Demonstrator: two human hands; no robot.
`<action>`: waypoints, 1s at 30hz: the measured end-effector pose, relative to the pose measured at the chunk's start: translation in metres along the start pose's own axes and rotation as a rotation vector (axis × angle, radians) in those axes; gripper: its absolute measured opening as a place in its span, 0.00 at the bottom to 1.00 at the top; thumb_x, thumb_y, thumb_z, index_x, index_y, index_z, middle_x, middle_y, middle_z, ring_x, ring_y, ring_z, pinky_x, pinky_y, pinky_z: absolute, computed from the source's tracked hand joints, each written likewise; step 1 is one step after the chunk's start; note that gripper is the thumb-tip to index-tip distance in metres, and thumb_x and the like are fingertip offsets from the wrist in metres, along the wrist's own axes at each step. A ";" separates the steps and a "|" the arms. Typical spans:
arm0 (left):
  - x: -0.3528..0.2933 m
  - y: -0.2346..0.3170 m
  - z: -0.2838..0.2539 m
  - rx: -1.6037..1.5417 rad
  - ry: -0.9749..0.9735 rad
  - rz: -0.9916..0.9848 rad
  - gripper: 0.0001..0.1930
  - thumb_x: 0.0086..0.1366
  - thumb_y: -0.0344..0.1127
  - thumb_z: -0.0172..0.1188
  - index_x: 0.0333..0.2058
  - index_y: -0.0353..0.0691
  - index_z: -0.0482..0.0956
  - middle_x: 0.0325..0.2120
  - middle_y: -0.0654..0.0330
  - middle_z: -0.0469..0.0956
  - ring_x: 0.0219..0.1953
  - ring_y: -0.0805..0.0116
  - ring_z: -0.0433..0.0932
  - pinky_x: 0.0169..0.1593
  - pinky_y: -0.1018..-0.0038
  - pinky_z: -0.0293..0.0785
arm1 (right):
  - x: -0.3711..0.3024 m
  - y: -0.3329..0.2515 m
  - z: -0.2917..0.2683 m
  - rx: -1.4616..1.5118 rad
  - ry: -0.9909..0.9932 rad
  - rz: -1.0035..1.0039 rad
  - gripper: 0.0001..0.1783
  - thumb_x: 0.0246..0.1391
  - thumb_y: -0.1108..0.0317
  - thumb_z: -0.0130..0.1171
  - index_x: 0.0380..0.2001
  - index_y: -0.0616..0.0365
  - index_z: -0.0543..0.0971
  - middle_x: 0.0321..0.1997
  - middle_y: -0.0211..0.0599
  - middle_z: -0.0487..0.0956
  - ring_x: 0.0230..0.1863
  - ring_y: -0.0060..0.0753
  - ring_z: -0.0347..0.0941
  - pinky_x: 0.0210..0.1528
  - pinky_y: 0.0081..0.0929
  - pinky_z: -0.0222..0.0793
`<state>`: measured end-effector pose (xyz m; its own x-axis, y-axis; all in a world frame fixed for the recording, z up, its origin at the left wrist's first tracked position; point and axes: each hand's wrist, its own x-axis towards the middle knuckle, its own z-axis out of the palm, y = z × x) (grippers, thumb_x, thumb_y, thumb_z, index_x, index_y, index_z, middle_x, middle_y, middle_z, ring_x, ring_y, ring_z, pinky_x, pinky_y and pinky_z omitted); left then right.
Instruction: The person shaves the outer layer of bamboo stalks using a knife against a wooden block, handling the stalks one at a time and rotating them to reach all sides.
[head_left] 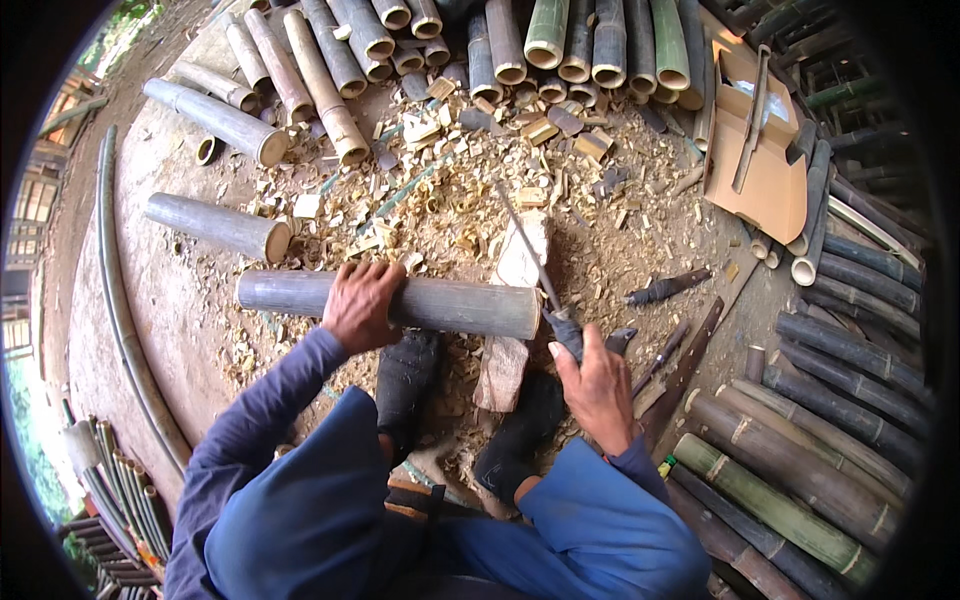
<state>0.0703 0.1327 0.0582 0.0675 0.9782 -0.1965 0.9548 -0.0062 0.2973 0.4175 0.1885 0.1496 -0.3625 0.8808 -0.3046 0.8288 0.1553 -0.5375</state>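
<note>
A dark bamboo section (465, 305) lies crosswise in front of me. Around its middle, my left hand (362, 305) is closed from above. My right hand (597, 385) grips the dark wrapped handle of a long, narrow-bladed knife (530, 245) at the section's right end. The blade slants away from me and to the left, its edge seen thin. Beneath the bamboo, a pale block (500, 375) shows on both sides. Two more cut bamboo sections (222, 225) lie beyond on the left.
Wood chips (440, 205) cover the ground. Stacked bamboo tubes (600, 50) stand at the back, with more bamboo poles (800, 440) along the right. A wrapped-handled tool (668, 287) lies right of the block. Another blade (752, 120) rests on a cardboard box (760, 200).
</note>
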 end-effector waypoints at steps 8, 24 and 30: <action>0.019 -0.006 0.005 -0.070 -0.178 -0.001 0.37 0.37 0.45 0.78 0.49 0.44 0.76 0.43 0.53 0.80 0.52 0.50 0.80 0.58 0.54 0.72 | 0.005 0.043 0.046 -0.243 0.163 -0.093 0.19 0.69 0.54 0.59 0.42 0.60 0.71 0.26 0.61 0.81 0.30 0.65 0.81 0.30 0.53 0.74; 0.001 -0.013 -0.014 -0.077 -0.178 -0.048 0.33 0.38 0.44 0.78 0.44 0.44 0.76 0.39 0.53 0.82 0.46 0.47 0.84 0.52 0.52 0.76 | 0.012 0.004 0.014 -0.176 -0.031 -0.079 0.20 0.68 0.52 0.59 0.43 0.62 0.72 0.27 0.60 0.81 0.33 0.70 0.80 0.33 0.58 0.74; 0.011 -0.009 -0.011 -0.082 -0.176 -0.022 0.34 0.37 0.44 0.78 0.46 0.44 0.76 0.42 0.54 0.81 0.48 0.48 0.82 0.55 0.53 0.74 | -0.004 -0.001 0.009 0.111 0.172 -0.179 0.18 0.68 0.56 0.61 0.44 0.61 0.72 0.27 0.60 0.80 0.33 0.66 0.82 0.32 0.52 0.75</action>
<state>0.0593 0.1463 0.0638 0.1031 0.9264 -0.3622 0.9304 0.0389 0.3646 0.4143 0.1808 0.1444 -0.4134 0.9083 -0.0644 0.7027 0.2733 -0.6569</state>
